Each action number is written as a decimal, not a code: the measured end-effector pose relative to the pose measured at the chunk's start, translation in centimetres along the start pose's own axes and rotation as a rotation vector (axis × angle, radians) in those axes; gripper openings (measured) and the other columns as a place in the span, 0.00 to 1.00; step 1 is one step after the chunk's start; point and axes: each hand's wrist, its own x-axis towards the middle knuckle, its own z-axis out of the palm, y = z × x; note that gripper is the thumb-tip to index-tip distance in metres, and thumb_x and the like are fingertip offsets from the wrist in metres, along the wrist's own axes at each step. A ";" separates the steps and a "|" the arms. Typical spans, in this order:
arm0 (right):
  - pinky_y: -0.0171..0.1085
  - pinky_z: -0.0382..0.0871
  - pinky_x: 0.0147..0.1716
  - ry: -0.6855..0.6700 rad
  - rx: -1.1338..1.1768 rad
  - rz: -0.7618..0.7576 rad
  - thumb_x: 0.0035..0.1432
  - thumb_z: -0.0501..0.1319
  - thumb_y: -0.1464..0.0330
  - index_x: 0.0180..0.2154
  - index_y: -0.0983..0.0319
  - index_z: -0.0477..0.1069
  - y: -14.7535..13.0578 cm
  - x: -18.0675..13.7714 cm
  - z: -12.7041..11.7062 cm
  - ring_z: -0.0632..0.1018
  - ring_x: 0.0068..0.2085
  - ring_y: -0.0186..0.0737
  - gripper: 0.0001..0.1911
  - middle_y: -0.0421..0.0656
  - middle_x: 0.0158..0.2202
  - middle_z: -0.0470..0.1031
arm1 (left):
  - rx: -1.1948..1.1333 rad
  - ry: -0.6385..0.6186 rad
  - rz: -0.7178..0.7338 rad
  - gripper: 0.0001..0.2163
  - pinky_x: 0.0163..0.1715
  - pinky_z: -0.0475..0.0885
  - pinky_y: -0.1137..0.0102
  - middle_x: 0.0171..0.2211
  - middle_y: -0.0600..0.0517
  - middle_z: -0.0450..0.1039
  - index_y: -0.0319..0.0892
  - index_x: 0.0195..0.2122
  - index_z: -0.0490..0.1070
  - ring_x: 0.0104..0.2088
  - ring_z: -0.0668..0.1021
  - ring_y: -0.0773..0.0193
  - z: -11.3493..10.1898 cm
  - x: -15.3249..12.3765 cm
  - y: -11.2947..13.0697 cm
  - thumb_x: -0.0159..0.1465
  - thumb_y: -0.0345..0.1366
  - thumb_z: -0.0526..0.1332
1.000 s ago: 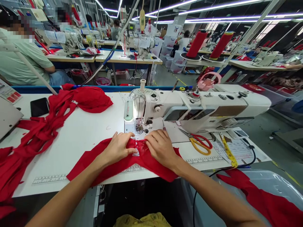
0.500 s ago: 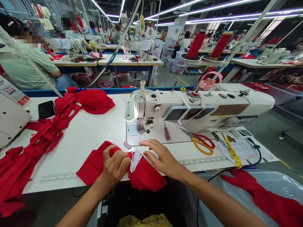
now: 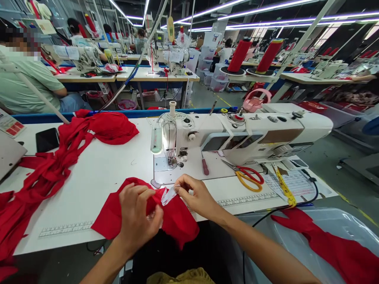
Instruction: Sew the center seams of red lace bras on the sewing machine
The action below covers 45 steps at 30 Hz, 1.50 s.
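My left hand (image 3: 136, 215) is closed on a red fabric piece (image 3: 177, 223) lifted slightly off the table's front edge. My right hand (image 3: 197, 196) pinches a small white label (image 3: 168, 196) attached to that fabric. Both hands are in front of the white sewing machine (image 3: 245, 134), a little short of its needle plate (image 3: 161, 165).
Red and yellow scissors (image 3: 247, 177), a red-handled screwdriver (image 3: 205, 165) and a yellow tape measure (image 3: 282, 187) lie to the right. A pile of red fabric (image 3: 56, 161) and a black phone (image 3: 46, 139) are to the left. A clear bin (image 3: 340, 228) with red cloth is at right. A person in green (image 3: 26, 86) sits beyond.
Both hands pulled the red fabric back from the needle area toward the table's front edge. My right hand went from flat on the cloth to pinching the white label.
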 end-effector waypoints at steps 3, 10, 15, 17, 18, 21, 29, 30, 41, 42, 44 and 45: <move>0.33 0.61 0.28 0.028 0.107 0.073 0.62 0.58 0.64 0.32 0.60 0.68 0.3 0.2 0.5 0.67 0.29 0.33 0.07 0.36 0.26 0.67 | -0.057 -0.047 -0.265 0.05 0.40 0.67 0.58 0.33 0.50 0.69 0.45 0.37 0.66 0.36 0.73 0.55 -0.3 -1.1 2.1 0.64 0.37 0.61; 0.34 0.63 0.30 -0.011 0.316 0.104 0.61 0.60 0.60 0.33 0.60 0.67 -0.3 -0.4 2.2 0.69 0.28 0.34 0.10 0.35 0.25 0.67 | -0.598 -0.193 -0.926 0.17 0.40 0.75 0.62 0.38 0.48 0.78 0.43 0.39 0.73 0.41 0.79 0.53 1.1 -1.1 4.0 0.61 0.52 0.64; 0.33 0.62 0.29 -0.110 0.271 0.089 0.61 0.61 0.61 0.36 0.60 0.71 -0.7 -0.4 1.7 0.68 0.28 0.33 0.09 0.35 0.25 0.66 | -0.861 -0.156 -1.029 0.19 0.43 0.76 0.63 0.41 0.47 0.82 0.41 0.43 0.76 0.42 0.82 0.53 0.4 -0.3 3.8 0.59 0.50 0.67; 0.32 0.61 0.27 -0.129 0.210 0.083 0.61 0.62 0.62 0.35 0.61 0.72 -0.9 -0.3 1.5 0.66 0.26 0.31 0.08 0.35 0.25 0.66 | -0.825 -0.182 -1.013 0.18 0.42 0.77 0.64 0.41 0.47 0.82 0.41 0.41 0.78 0.41 0.82 0.53 0.2 -0.4 3.6 0.56 0.48 0.69; 0.32 0.60 0.27 -0.130 0.172 0.072 0.61 0.62 0.63 0.34 0.61 0.72 -1.1 -0.3 1.5 0.66 0.26 0.31 0.07 0.35 0.25 0.66 | -0.788 -0.197 -1.003 0.17 0.41 0.77 0.65 0.39 0.48 0.82 0.41 0.40 0.78 0.40 0.82 0.53 0.2 -0.5 3.5 0.55 0.48 0.70; 0.32 0.60 0.28 -0.106 0.043 -0.034 0.61 0.60 0.69 0.32 0.60 0.72 -1.5 -0.5 1.8 0.68 0.28 0.32 0.04 0.36 0.27 0.69 | -0.649 -0.192 -0.921 0.14 0.36 0.76 0.67 0.34 0.50 0.82 0.41 0.35 0.79 0.35 0.82 0.55 0.6 -0.8 3.4 0.57 0.47 0.68; 0.35 0.65 0.32 -0.068 -0.187 -0.303 0.68 0.51 0.70 0.34 0.59 0.64 -1.6 -1.6 2.8 0.70 0.32 0.36 0.08 0.41 0.32 0.70 | -0.332 -0.084 -0.772 0.08 0.30 0.67 0.67 0.24 0.50 0.75 0.44 0.25 0.74 0.27 0.76 0.58 1.4 -1.7 2.8 0.56 0.41 0.64; 0.35 0.65 0.31 -0.082 -0.150 -0.287 0.68 0.51 0.70 0.35 0.59 0.63 -2.1 -1.9 2.7 0.70 0.31 0.36 0.07 0.40 0.32 0.70 | -0.314 -0.090 -0.772 0.07 0.28 0.65 0.67 0.23 0.50 0.73 0.44 0.23 0.72 0.26 0.74 0.59 1.4 -1.8 2.6 0.54 0.40 0.64; 0.32 0.72 0.39 -0.614 -0.051 -0.368 0.69 0.55 0.65 0.42 0.57 0.76 -3.8 -4.7 0.2 0.80 0.38 0.35 0.11 0.41 0.38 0.81 | -0.679 -0.278 -0.965 0.17 0.33 0.75 0.67 0.35 0.47 0.82 0.41 0.39 0.79 0.35 0.82 0.54 -0.5 -0.7 1.2 0.58 0.49 0.66; 0.33 0.71 0.39 -0.485 -0.088 -0.279 0.68 0.56 0.66 0.42 0.57 0.76 -3.0 -4.6 0.4 0.79 0.37 0.35 0.09 0.41 0.37 0.81 | -0.800 -0.287 -1.033 0.19 0.32 0.75 0.67 0.35 0.47 0.82 0.40 0.42 0.79 0.35 0.82 0.54 -1.0 -0.5 1.2 0.57 0.50 0.67; 0.34 0.70 0.36 -0.253 -0.100 -0.110 0.68 0.57 0.67 0.40 0.58 0.76 -1.6 -4.2 1.1 0.77 0.35 0.35 0.09 0.40 0.35 0.80 | -1.019 -0.278 -1.181 0.23 0.28 0.74 0.69 0.35 0.46 0.82 0.40 0.45 0.79 0.34 0.81 0.54 -1.9 0.0 1.4 0.55 0.53 0.68; 0.35 0.69 0.34 -0.170 -0.068 -0.028 0.67 0.57 0.66 0.40 0.58 0.76 -1.0 -3.9 1.6 0.77 0.34 0.35 0.09 0.40 0.35 0.79 | -1.078 -0.264 -1.246 0.24 0.25 0.72 0.70 0.35 0.45 0.82 0.40 0.45 0.80 0.33 0.81 0.55 -2.3 0.3 1.5 0.54 0.54 0.68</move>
